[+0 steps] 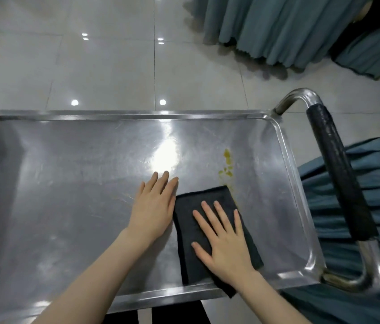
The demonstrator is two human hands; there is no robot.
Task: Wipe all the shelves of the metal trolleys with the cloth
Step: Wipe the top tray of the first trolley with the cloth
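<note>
The top shelf (67,183) of a steel trolley fills the view, a shallow tray with a raised rim. A folded black cloth (198,206) lies flat on its right half, its near corner hanging over the front rim. My right hand (224,239) presses flat on the cloth with fingers spread. My left hand (154,206) rests flat on bare metal just left of the cloth, fingers together. A yellow stain (227,164) marks the shelf just beyond the cloth's far edge.
The trolley's push handle (338,174), with a black grip, curves along the right end. Teal fabric skirts (277,26) hang at the back right and another teal skirt (375,206) sits beyond the handle. Glossy tiled floor (91,54) lies past the far rim.
</note>
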